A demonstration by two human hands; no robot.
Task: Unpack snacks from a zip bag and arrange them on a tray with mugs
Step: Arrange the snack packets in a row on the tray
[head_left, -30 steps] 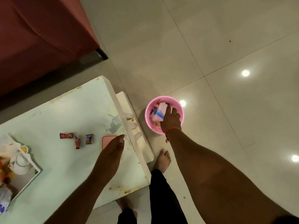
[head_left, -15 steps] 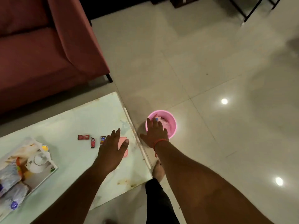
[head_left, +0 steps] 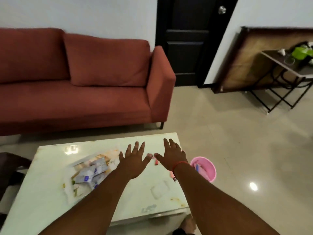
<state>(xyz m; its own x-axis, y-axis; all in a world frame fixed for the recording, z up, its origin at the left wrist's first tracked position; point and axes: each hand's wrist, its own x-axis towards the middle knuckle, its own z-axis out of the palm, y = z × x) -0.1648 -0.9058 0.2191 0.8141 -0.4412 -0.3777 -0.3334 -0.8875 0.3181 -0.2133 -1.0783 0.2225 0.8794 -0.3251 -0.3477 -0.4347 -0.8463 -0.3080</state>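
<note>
Both hands hover over the table (head_left: pixel 50 192), fingers spread wide, holding nothing: left hand (head_left: pixel 134 160), right hand (head_left: pixel 171 156). One tray (head_left: pixel 71 194) of blurred snack packets (head_left: pixel 90 172) lies left. One pink bin (head_left: pixel 205 168) stands on the floor.

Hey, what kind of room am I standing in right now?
Most likely a home living room: a red sofa faces a low coffee table, with a tiled floor and a dark door behind.
</note>
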